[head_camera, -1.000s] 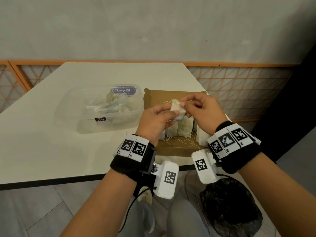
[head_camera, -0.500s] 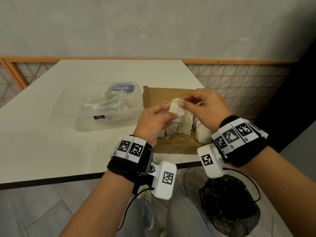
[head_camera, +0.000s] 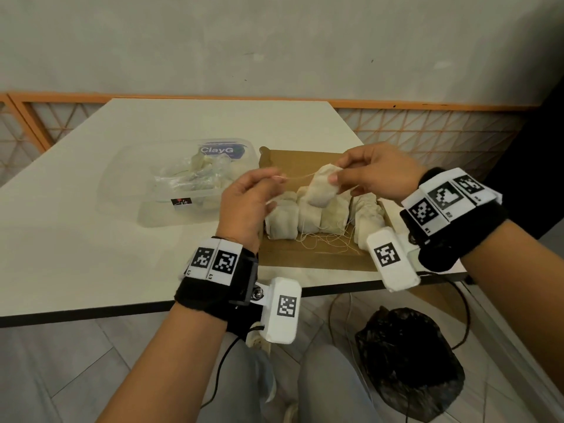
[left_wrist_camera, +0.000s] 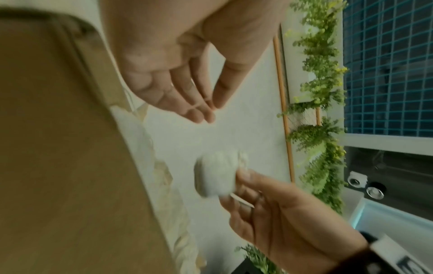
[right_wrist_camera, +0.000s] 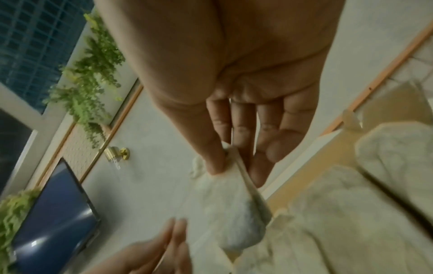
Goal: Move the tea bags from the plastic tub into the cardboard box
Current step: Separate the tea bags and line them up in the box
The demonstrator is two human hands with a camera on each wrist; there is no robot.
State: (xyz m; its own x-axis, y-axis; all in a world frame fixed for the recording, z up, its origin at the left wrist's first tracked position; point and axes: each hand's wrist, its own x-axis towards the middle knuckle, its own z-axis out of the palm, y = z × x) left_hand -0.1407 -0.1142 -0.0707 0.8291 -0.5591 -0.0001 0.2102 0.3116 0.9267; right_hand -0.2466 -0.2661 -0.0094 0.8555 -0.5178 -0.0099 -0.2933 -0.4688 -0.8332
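My right hand pinches a white tea bag by its top, holding it above the open cardboard box. My left hand pinches the bag's thin string, which is stretched leftward from the bag. Several tea bags stand in a row inside the box, with loose strings in front of them. The clear plastic tub, left of the box, holds more tea bags. The left wrist view shows the left hand with thumb and fingertips together, and the held tea bag. The right hand grips the tea bag in the right wrist view.
Box and tub sit on a white table, the box close to its front right corner. A black plastic bag lies on the floor below that corner. An orange-framed lattice railing runs behind the table.
Both hands were together on the tea bag. My left hand has drawn away to the left with the string, while my right hand keeps the bag and has shifted slightly right.
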